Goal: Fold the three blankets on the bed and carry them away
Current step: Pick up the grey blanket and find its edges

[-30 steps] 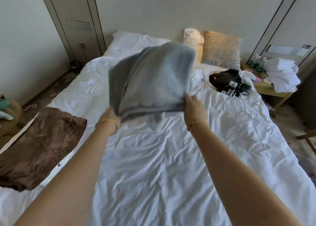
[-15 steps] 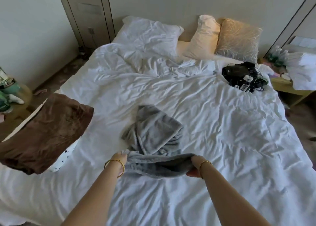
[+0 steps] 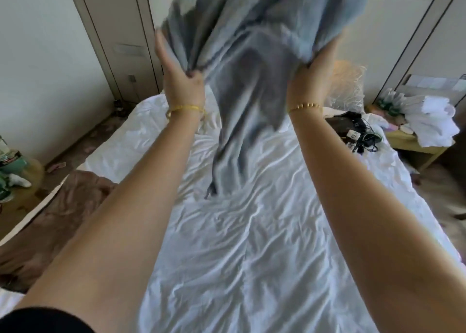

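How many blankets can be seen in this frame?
2. A grey blanket is held up over the bed, gripped by the left hand and right hand. A brown blanket lies at the bed's left edge. A third may be hidden or out of frame.

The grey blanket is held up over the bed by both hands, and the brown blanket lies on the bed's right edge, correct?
Not quite. The head view shows both hands, left hand and right hand, holding the grey blanket up over the bed, but the brown blanket lies on the bed's left edge, not the right.
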Demonstrator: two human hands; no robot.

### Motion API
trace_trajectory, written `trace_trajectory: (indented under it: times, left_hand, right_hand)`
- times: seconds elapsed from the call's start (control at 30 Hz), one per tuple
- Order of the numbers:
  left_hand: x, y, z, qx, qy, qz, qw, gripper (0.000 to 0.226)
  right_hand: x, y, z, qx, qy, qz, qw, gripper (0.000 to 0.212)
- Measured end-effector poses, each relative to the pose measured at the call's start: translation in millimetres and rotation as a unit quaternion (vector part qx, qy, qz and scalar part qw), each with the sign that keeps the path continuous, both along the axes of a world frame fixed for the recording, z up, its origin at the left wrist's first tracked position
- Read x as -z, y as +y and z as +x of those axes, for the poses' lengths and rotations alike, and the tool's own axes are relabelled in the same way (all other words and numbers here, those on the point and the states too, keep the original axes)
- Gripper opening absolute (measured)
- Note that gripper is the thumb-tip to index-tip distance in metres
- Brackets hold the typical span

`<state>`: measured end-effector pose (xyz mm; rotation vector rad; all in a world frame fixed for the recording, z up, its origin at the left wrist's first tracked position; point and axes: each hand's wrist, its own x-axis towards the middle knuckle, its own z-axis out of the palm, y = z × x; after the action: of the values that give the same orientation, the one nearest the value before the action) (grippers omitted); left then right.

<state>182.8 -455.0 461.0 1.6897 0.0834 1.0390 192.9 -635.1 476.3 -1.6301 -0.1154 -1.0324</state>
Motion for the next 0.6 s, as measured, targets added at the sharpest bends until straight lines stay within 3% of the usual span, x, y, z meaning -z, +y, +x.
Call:
trace_trajectory:
  times: [0.03, 0.07, 0.1, 0.13, 0.17, 0.2, 0.27, 0.33, 0.4, 0.53, 0.6]
  left_hand:
    - [40, 0, -9, 0.023, 0.128, -0.054, 0.99, 0.079]
    - [94, 6, -22, 0.036, 0.277, -0.115, 0.953, 0.078]
    - [150, 11, -41, 0.052, 0.403, -0.188, 0.894, 0.07]
    - [203, 17, -65, 0.062, 0.498, -0.238, 0.832, 0.058]
    - [247, 22, -92, 0.066, 0.567, -0.27, 0.775, 0.048]
    - [283, 26, -116, 0.061, 0.616, -0.294, 0.728, 0.044]
    - [328, 26, -145, 0.06, 0.648, -0.294, 0.7, 0.046]
    - [333, 17, -158, 0.045, 0.656, -0.235, 0.716, 0.042]
    - [327, 12, -159, 0.057, 0.661, -0.175, 0.727, 0.041]
    - [330, 15, -166, 0.115, 0.692, -0.065, 0.71, 0.058]
    - [336, 20, -180, 0.112, 0.715, 0.007, 0.69, 0.049]
  right_hand:
    - [38, -11, -12, -0.015, 0.113, 0.003, 0.994, 0.063]
    - [86, -25, -30, -0.042, 0.278, -0.049, 0.959, 0.058]
    - [144, -39, -53, -0.078, 0.455, -0.133, 0.877, 0.05]
    - [198, -52, -80, -0.107, 0.61, -0.237, 0.748, 0.042]
    - [249, -63, -104, -0.119, 0.703, -0.275, 0.645, 0.035]
    - [279, -68, -130, -0.133, 0.761, -0.26, 0.58, 0.028]
    - [312, -73, -164, -0.145, 0.803, -0.155, 0.557, 0.035]
    - [323, -72, -181, -0.071, 0.813, -0.015, 0.577, 0.041]
    - [322, -69, -195, -0.022, 0.81, 0.117, 0.574, 0.041]
    - [338, -74, -202, -0.043, 0.787, 0.181, 0.588, 0.04]
    - [345, -76, -212, -0.039, 0.776, 0.227, 0.587, 0.037]
